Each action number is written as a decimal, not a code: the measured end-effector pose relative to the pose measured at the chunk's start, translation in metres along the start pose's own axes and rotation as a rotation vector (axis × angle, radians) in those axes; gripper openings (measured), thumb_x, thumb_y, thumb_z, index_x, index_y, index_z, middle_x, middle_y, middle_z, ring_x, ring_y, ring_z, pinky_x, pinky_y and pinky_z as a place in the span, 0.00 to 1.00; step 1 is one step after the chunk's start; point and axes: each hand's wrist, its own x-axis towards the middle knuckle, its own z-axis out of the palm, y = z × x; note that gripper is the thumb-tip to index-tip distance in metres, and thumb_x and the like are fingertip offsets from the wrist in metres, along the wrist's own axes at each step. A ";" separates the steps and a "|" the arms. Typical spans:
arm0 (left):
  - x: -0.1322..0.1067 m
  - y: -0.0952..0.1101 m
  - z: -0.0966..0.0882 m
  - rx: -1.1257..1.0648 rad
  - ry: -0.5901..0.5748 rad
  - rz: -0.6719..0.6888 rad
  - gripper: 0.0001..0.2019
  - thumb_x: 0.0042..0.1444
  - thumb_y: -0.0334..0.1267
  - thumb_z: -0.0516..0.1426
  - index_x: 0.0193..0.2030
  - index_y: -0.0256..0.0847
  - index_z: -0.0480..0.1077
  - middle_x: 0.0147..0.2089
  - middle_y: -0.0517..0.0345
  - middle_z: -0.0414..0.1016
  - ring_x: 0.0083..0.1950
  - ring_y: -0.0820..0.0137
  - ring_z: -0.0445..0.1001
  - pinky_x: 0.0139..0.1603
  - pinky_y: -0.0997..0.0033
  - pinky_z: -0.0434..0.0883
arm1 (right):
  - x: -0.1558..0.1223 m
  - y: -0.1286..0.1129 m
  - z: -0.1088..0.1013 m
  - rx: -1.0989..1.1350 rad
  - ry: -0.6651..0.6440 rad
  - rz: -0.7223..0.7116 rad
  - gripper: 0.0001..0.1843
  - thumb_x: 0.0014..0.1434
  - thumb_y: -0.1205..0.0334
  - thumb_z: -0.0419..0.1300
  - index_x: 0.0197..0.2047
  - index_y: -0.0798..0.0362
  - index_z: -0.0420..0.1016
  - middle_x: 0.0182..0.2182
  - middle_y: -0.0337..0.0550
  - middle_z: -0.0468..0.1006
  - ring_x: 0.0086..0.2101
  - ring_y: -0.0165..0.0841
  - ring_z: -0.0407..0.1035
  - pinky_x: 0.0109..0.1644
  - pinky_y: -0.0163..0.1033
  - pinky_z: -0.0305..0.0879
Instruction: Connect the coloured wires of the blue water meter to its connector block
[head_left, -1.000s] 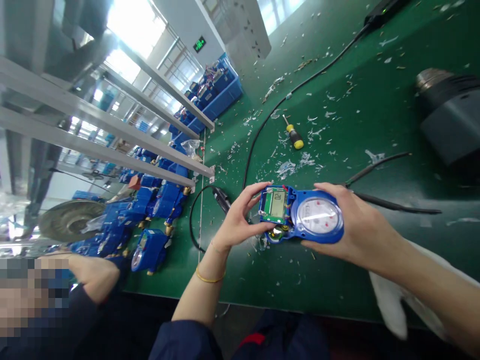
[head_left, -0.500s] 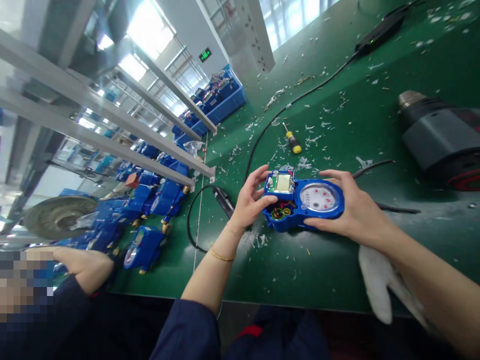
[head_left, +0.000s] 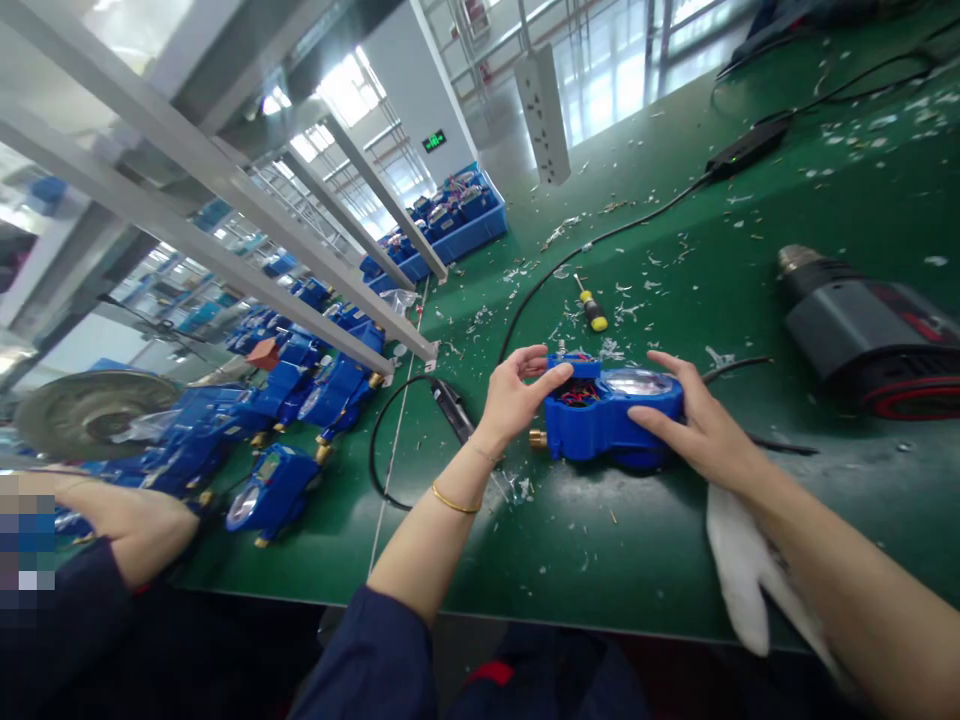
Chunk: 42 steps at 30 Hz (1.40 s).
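A blue water meter [head_left: 611,435] rests on the green bench, its opened compartment showing red and other thin wires. My left hand [head_left: 521,395] is closed on the small blue display box [head_left: 579,366], thumb on the near side, holding it tilted above the far edge of that compartment. Around the meter's round dial end [head_left: 636,382] my right hand [head_left: 694,420] is wrapped, thumb in front and fingers behind. A brass pipe end [head_left: 537,438] sticks out at the meter's left.
A yellow-black screwdriver [head_left: 592,310] lies behind the meter, a heat gun [head_left: 862,330] at right. A white glove [head_left: 739,570] lies under my right forearm. A black pen-like tool [head_left: 451,408] with a cable is at left. Blue meters [head_left: 274,490] and a co-worker's arm [head_left: 142,520] are farther left.
The display box has tipped, so its screen no longer faces me. The meter has turned its near side wall and brass end into view. The camera view has shifted slightly.
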 end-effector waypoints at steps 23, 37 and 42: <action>-0.011 -0.009 -0.010 0.101 -0.015 -0.080 0.28 0.42 0.52 0.68 0.43 0.31 0.74 0.39 0.48 0.77 0.39 0.69 0.74 0.40 0.71 0.71 | -0.005 0.004 0.004 0.027 -0.077 -0.034 0.53 0.50 0.26 0.52 0.70 0.50 0.47 0.59 0.48 0.62 0.53 0.30 0.67 0.54 0.32 0.70; -0.058 0.016 -0.053 0.402 -0.242 0.419 0.37 0.45 0.46 0.69 0.61 0.44 0.63 0.58 0.48 0.67 0.56 0.63 0.69 0.49 0.64 0.74 | -0.017 -0.015 -0.020 -0.335 -0.184 -0.392 0.47 0.54 0.37 0.57 0.68 0.53 0.48 0.61 0.50 0.59 0.58 0.25 0.64 0.59 0.31 0.71; -0.059 0.013 -0.055 0.339 -0.287 0.313 0.36 0.47 0.45 0.69 0.63 0.50 0.62 0.58 0.53 0.65 0.58 0.65 0.67 0.48 0.70 0.75 | 0.003 0.045 -0.149 -0.671 0.285 -0.142 0.32 0.58 0.46 0.46 0.64 0.47 0.60 0.58 0.41 0.63 0.55 0.34 0.65 0.60 0.49 0.67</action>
